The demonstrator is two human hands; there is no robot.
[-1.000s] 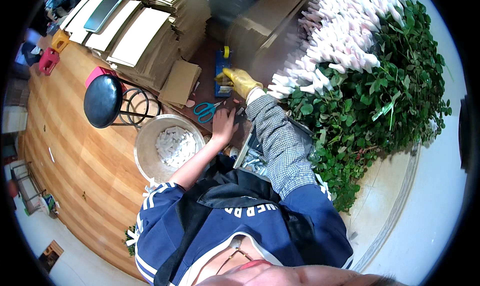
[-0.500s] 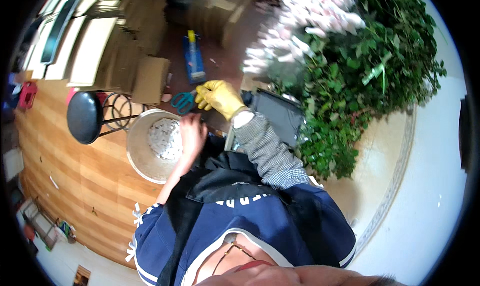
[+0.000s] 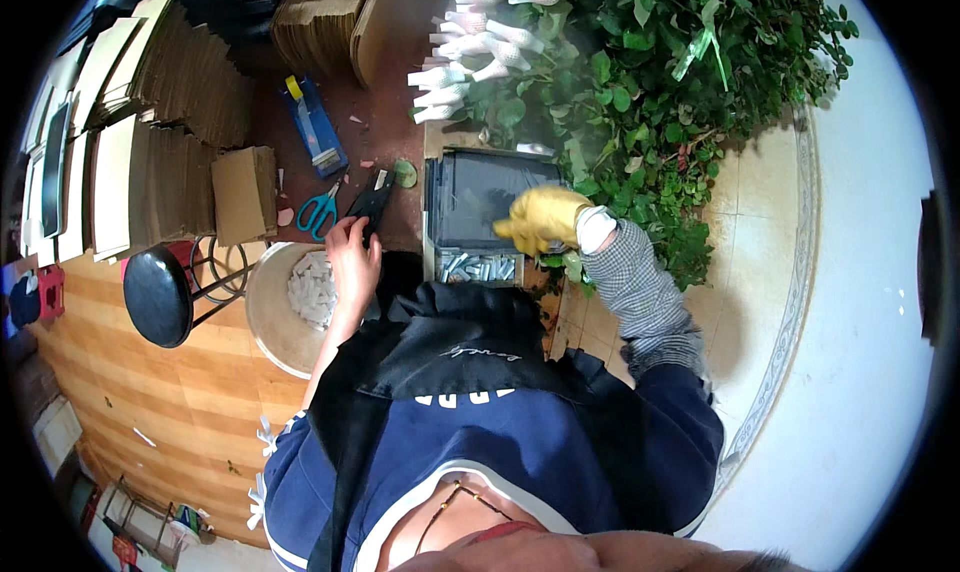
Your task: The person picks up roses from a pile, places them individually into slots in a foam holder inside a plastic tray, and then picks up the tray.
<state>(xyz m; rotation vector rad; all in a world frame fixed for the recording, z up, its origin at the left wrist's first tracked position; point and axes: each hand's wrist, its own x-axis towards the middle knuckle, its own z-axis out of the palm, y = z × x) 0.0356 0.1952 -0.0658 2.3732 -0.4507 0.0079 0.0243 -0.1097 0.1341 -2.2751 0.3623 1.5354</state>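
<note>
My bare left hand is at the near edge of the reddish-brown table, its fingers curled on the near end of a long black tool with a white label. What kind of tool it is I cannot make out. In a yellow glove, my right hand hovers over the right side of a dark grey tray. Motion smears its fingers, and any small thing in them is hidden. Silvery strips lie in a narrow compartment at the tray's near side. Teal-handled scissors rest left of the black tool.
A blue tape dispenser lies farther back. Stacked cardboard fills the far left. Leafy flower stems with white mesh-sleeved heads are heaped on the right. A pale bucket of white bits and a black stool stand at left.
My right hand has moved right, from near the scissors to over the grey tray. My left hand stays near the bucket, and the black tool now shows by its fingers. The whole view has shifted.
</note>
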